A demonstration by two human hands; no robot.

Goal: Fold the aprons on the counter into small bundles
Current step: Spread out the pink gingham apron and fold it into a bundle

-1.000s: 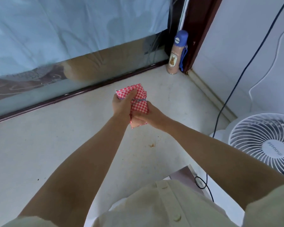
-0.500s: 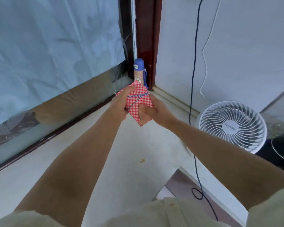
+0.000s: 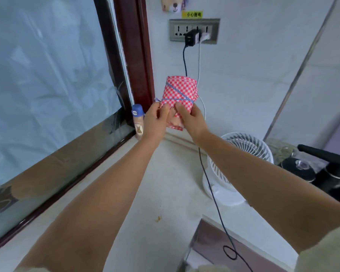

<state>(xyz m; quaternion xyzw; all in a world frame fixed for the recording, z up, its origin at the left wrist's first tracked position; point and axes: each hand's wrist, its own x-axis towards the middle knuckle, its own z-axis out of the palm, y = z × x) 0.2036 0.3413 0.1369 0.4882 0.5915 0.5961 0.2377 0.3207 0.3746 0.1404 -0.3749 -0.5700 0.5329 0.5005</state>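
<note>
- Gingham apron bundle [image 3: 180,89]: rolled tight, held upright in the air over the far end of the worktop [image 3: 175,173], in front of the wall and below the socket panel [image 3: 193,31]. It is not touching the worktop.
- Change: a second ago it sat lower, just above the worktop, with the hands wrapped round its middle. Now it is raised and both grips are at its bottom end.
- Blue tie cord [image 3: 183,95] crosses the front diagonally and loops round the lower part.
- Left hand [image 3: 156,119]: fingers curled, pinching the bundle's lower left edge where the cord comes round.
- Right hand [image 3: 193,119]: grasping the lower right side, thumb on the front.
- Can't tell whether the cord end is tucked or knotted; the fingers cover it.
- My read: folding is done on this one and the cord is being secured. Next comes setting it down.
- Bottle [image 3: 137,122] is in the far corner and the fan [image 3: 243,150] is on the right, both apart from the bundle.
</note>
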